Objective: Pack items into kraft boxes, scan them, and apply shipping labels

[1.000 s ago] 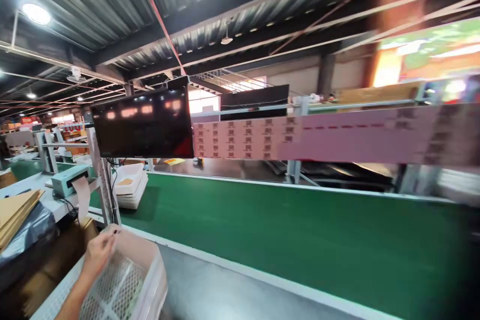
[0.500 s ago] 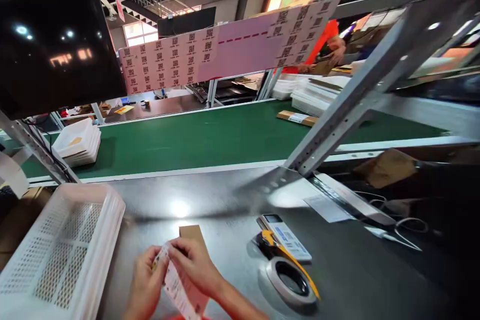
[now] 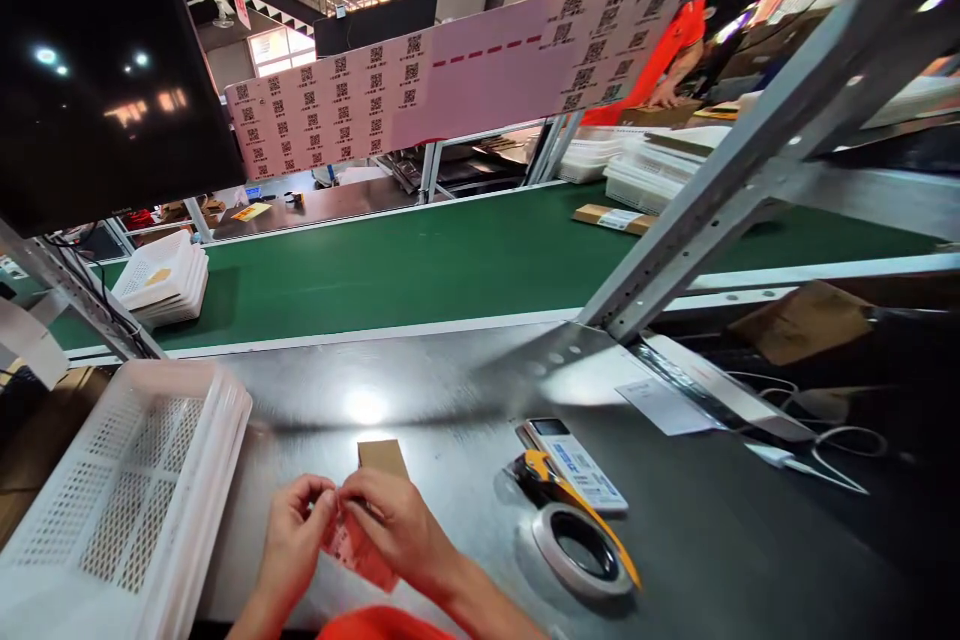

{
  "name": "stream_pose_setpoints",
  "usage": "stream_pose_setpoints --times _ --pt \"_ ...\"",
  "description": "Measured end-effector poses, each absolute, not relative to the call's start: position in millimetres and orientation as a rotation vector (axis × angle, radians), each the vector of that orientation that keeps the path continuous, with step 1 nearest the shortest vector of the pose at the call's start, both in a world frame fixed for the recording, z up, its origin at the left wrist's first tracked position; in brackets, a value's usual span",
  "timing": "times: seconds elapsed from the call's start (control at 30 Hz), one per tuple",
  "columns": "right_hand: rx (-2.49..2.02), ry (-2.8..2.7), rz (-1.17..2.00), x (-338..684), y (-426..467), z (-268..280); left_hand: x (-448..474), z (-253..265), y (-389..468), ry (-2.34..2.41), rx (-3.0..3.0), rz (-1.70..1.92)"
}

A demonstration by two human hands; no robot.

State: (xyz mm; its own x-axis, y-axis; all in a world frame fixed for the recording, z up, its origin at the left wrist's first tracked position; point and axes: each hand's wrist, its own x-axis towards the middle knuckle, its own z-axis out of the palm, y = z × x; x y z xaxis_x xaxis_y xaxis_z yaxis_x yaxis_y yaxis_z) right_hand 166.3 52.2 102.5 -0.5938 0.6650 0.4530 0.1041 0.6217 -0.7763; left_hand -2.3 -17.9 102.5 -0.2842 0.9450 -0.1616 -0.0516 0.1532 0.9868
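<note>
My left hand point(image 3: 291, 535) and my right hand point(image 3: 405, 520) meet low in the middle of the view, over the metal bench. Fingertips of both are pinched on the upper edge of a small see-through plastic bag point(image 3: 361, 555) with fine print. The bag hangs below them, and red shows through it. Behind my right hand lies a flat piece of brown cardboard point(image 3: 383, 457), partly covered by the fingers. What is inside the bag, if anything, I cannot make out.
A yellow tape dispenser with a tape roll point(image 3: 581, 550) lies right of my hands, beside a white device point(image 3: 581, 470). White perforated baskets point(image 3: 225, 460) stand left. Beyond the bench runs a green conveyor belt point(image 3: 390, 270) carrying a cardboard package point(image 3: 615, 219). A co-worker's red sleeve point(image 3: 688, 25) shows behind.
The bag, stretched long and downward before, now looks shorter and bunched beneath my fingers. My hands stay close together. The view has shifted slightly.
</note>
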Motion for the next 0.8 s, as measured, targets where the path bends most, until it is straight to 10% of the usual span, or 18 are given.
stream_pose_setpoints --times 0.8 --pt "-0.512 -2.312 0.330 166 40 90 3 83 -23 1.505 0.649 1.227"
